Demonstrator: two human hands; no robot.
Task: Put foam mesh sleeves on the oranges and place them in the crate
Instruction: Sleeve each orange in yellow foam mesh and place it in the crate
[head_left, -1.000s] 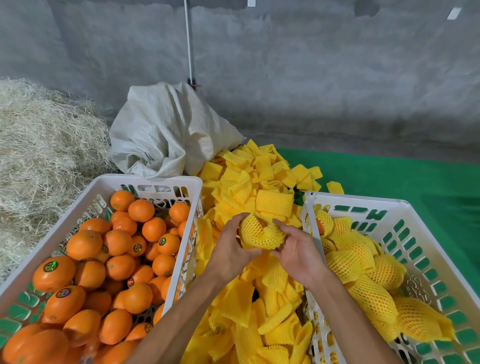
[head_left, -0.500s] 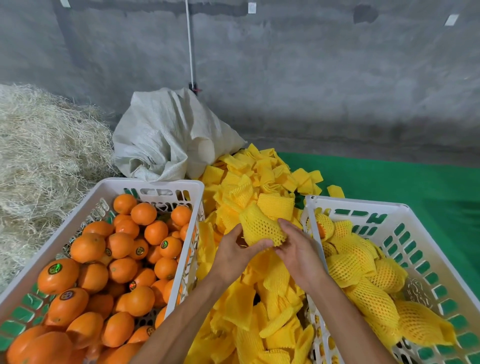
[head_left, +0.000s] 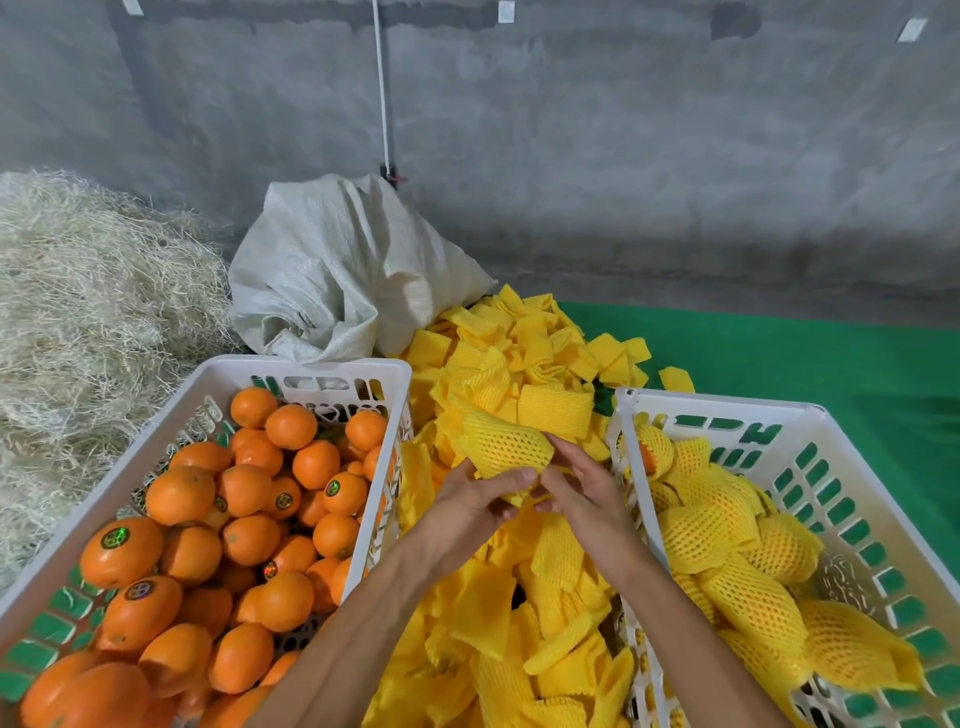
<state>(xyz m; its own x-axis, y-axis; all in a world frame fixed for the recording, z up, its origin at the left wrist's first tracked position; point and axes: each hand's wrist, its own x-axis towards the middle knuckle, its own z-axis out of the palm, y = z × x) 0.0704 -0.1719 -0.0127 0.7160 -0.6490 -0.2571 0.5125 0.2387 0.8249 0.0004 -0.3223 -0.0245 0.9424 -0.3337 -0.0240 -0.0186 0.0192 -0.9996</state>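
Left crate: white slotted plastic; I count well over 20 glossy bare oranges left.
Right crate: several netted fruits done.
Sleeve pile: flat, soft yellow foam mesh between the crates.
In hand: a sleeved orange, net stretched taut.
Left hand: fingers curled, gripping it.
Right hand: pinching its lower mesh end.

A crate of bare oranges sits on the left, a crate of sleeved oranges on the right. Between them lies a heap of foam sleeves. Behind the heap rests a sack, with straw to its left and a wall behind everything.
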